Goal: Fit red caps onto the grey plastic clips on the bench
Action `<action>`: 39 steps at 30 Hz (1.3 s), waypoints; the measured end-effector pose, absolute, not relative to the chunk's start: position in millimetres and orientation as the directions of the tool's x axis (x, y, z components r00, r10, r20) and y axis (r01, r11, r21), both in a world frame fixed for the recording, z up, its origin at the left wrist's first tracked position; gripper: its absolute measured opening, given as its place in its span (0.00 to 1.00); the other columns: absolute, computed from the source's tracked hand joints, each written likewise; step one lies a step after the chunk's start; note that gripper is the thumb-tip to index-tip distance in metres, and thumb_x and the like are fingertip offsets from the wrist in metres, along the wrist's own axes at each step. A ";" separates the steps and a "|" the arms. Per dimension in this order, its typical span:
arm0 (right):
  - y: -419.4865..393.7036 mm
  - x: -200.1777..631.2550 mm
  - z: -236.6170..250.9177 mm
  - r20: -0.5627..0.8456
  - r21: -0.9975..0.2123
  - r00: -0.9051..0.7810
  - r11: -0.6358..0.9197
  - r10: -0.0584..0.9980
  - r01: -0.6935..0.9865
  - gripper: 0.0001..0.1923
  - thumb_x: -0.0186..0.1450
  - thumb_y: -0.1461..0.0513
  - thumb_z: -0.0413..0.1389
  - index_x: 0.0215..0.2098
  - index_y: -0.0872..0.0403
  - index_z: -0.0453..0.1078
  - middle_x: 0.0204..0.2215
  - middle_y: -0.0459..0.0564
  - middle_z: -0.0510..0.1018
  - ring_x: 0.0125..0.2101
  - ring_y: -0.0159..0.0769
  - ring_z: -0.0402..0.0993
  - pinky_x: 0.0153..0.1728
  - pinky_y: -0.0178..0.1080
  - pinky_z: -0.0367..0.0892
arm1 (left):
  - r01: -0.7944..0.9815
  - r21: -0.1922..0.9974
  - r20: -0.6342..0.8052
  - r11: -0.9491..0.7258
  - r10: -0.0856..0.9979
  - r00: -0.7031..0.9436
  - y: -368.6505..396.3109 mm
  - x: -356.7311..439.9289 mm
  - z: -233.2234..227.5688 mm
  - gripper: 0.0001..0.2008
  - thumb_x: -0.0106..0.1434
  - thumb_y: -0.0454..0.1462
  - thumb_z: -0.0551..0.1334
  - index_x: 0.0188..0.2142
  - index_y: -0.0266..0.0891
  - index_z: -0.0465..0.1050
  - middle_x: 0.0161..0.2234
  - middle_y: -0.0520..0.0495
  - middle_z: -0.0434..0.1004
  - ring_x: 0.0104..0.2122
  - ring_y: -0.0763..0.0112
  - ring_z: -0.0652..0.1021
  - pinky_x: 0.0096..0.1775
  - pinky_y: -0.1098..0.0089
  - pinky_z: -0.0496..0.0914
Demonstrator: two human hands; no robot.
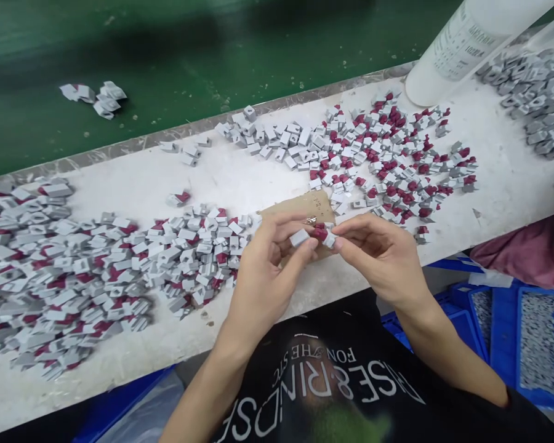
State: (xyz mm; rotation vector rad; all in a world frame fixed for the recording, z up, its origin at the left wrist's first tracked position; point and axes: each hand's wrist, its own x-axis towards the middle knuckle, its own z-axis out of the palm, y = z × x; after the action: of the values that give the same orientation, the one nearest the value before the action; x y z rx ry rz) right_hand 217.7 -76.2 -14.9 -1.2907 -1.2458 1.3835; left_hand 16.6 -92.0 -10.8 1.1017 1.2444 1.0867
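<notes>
My left hand (265, 277) pinches a small light-grey plastic block (299, 237) between thumb and fingers. Close beside it, my right hand (388, 258) grips a grey-and-maroon plastic piece (327, 237) with thumb and forefinger. The fingertips of both hands nearly meet. Whether the two pieces touch each other is hard to make out. Under the hands lies a piece of brown cardboard (300, 205), with a few tiny shiny bits (311, 219) by the left fingers. What these bits are cannot be made out.
A large heap of grey-and-maroon pieces (74, 277) covers the table's left side. More maroon-and-grey parts (392, 160) spread behind my right hand. A white bottle (457, 55) stands at the back right beside grey parts (540, 104). Blue bins (505, 338) sit below the table edge. Behind runs a green surface (175, 61).
</notes>
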 end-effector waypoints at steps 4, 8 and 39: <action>-78.1 219.2 -17.1 -0.062 -0.971 -0.073 -0.044 0.995 0.233 0.02 0.75 0.58 0.71 0.44 0.46 0.86 0.40 0.49 0.90 0.41 0.43 0.88 0.46 0.47 0.87 | 0.018 0.977 -0.209 0.212 0.970 -0.124 -93.2 7.3 -12.3 0.08 0.76 0.38 0.73 0.46 0.44 0.74 0.43 0.46 0.92 0.31 0.68 0.88 0.30 0.69 0.79; -78.3 218.5 -20.7 0.018 -0.931 -0.115 0.058 0.993 0.360 0.02 0.77 0.59 0.68 0.45 0.45 0.85 0.41 0.50 0.90 0.41 0.46 0.88 0.46 0.51 0.87 | 0.216 0.958 -0.144 0.189 0.967 -0.209 -96.2 -5.7 -15.9 0.05 0.79 0.41 0.70 0.45 0.43 0.82 0.40 0.48 0.91 0.30 0.70 0.85 0.31 0.68 0.77; -67.3 216.7 -31.5 -0.185 -0.983 -0.039 -0.184 0.982 0.028 0.07 0.71 0.55 0.75 0.43 0.46 0.86 0.37 0.47 0.89 0.37 0.41 0.89 0.44 0.46 0.88 | -0.202 0.898 -0.404 0.390 0.914 -0.033 -85.8 -9.4 -26.3 0.15 0.72 0.50 0.77 0.40 0.41 0.89 0.38 0.44 0.87 0.30 0.70 0.85 0.33 0.70 0.86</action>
State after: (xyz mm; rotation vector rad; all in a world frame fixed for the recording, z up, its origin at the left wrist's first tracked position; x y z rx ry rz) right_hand 216.7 -67.3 -31.5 -1.3434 -1.1642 1.3654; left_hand -9.4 -85.8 -26.3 0.7326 1.2865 1.0384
